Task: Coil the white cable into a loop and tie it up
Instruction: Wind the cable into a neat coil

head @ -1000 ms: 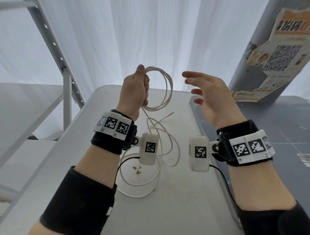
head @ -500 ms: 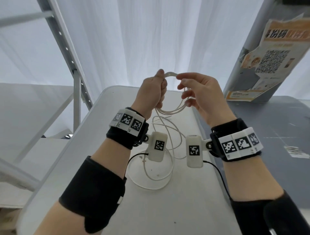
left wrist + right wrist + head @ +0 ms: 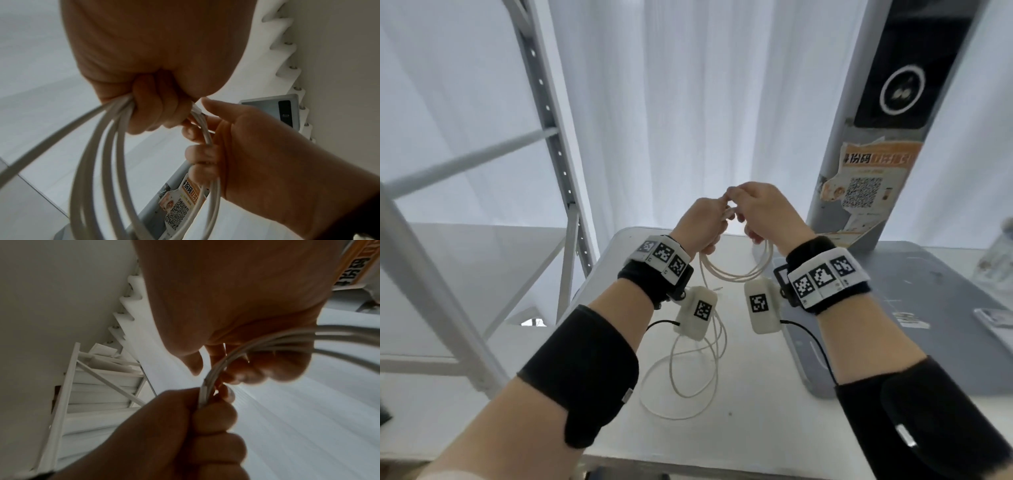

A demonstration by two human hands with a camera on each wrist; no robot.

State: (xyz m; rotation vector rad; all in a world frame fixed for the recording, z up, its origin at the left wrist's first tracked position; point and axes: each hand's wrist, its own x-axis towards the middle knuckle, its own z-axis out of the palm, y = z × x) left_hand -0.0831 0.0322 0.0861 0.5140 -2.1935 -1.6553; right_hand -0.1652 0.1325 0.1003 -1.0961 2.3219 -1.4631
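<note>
A white cable hangs in several turns between my two raised hands. My left hand grips the top of the coil in a fist, and its curled fingers close round the strands. My right hand meets it from the right, fingers curled round the same bundle. The rest of the cable trails down behind the wrist cameras and lies in loose loops on the white table.
A grey metal shelf frame stands at the left. At the right rises a grey post with an orange QR poster, beside a grey table top. White curtains hang behind.
My right hand, open and apart a second ago, has come in and closed on the coil beside the left hand. Both hands have risen, lifting more cable off the table.
</note>
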